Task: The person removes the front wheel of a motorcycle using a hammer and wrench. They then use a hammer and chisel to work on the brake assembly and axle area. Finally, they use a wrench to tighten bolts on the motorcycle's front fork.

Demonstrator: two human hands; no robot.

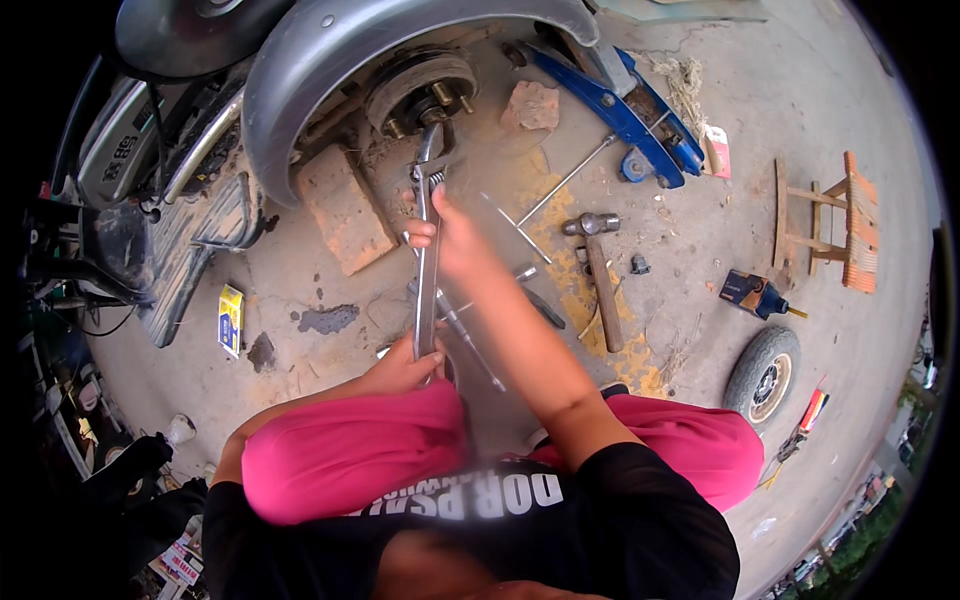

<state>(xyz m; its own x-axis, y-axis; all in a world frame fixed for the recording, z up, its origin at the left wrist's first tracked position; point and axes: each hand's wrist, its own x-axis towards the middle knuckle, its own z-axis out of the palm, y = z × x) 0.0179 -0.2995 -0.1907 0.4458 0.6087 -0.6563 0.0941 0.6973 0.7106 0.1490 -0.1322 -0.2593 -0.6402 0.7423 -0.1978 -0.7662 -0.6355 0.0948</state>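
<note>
A long silver adjustable wrench [425,290] stretches from my lap up to the wheel hub [422,88] under the grey fender. Its jaws are at the hub's centre; whether they grip a nut there I cannot tell. My right hand [446,232] is closed round the wrench just below its head, slightly blurred. Lower down, my left hand [402,366] holds the end of the handle, close to my knee. Gold-coloured studs [465,103] stick out around the hub. Beneath the wrench, a cross-shaped lug wrench [468,335] lies on the ground, partly covered by my right arm.
A concrete block [345,210] and a brick piece [530,106] flank the hub. To the right are a blue floor jack [615,110], a hammer [603,285], a dark box [750,292], a small wheel [765,375] and a wooden stool [858,222]. A yellow-blue packet [231,320] lies left.
</note>
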